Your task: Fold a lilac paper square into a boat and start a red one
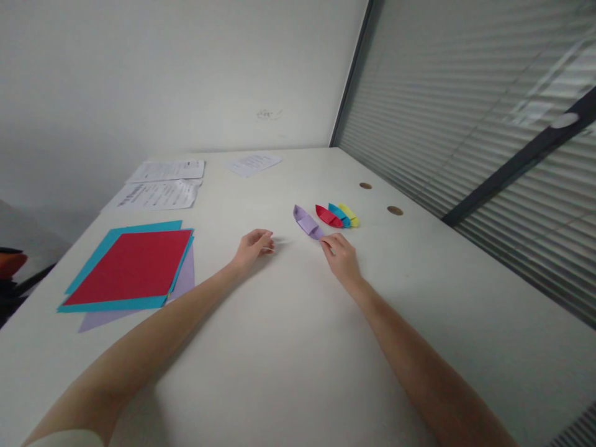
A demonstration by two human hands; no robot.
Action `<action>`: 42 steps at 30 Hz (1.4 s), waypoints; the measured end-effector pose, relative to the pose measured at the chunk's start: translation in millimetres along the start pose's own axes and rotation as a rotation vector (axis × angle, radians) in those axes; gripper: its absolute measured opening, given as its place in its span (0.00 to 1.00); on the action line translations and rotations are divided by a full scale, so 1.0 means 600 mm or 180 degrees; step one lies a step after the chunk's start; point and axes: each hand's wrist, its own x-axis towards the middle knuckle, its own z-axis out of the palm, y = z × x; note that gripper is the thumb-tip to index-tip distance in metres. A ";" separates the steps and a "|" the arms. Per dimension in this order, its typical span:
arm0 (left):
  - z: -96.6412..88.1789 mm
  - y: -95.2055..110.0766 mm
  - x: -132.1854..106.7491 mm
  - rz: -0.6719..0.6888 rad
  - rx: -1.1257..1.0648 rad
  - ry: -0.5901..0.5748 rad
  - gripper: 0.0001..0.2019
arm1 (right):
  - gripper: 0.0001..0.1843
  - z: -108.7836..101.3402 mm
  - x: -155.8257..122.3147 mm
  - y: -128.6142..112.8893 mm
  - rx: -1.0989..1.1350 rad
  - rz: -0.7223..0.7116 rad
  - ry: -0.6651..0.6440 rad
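Note:
My right hand point(342, 257) pinches the near end of a purple folded paper boat point(306, 221) between thumb and fingers. The boat points away to the left, low over the white table. Just beyond it, a red paper boat point(328, 216), a blue paper boat point(339, 215) and a yellow paper boat point(349, 215) lie side by side, close together. My left hand point(254, 246) hovers above the table to the left of the purple boat, apart from it. Its fingers are curled in, and nothing shows in them.
Square coloured sheets, with a red sheet point(133, 267) over blue and purple ones, lie at the left. Printed papers point(156, 194) rest behind them, and another printed page point(254, 164) lies farther back. A blinded window point(465, 124) borders the table's right side, near two round holes.

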 end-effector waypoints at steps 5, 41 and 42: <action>0.006 0.003 -0.013 0.0264 0.0382 -0.0152 0.21 | 0.14 -0.023 0.020 0.021 -0.0354 0.0108 0.0189; -0.007 -0.011 -0.010 0.0293 0.0764 -0.0319 0.17 | 0.20 -0.095 0.070 0.188 -0.2773 0.1090 -0.1572; -0.007 -0.011 -0.011 0.0295 0.0767 -0.0318 0.16 | 0.20 -0.095 0.070 0.188 -0.2761 0.1089 -0.1570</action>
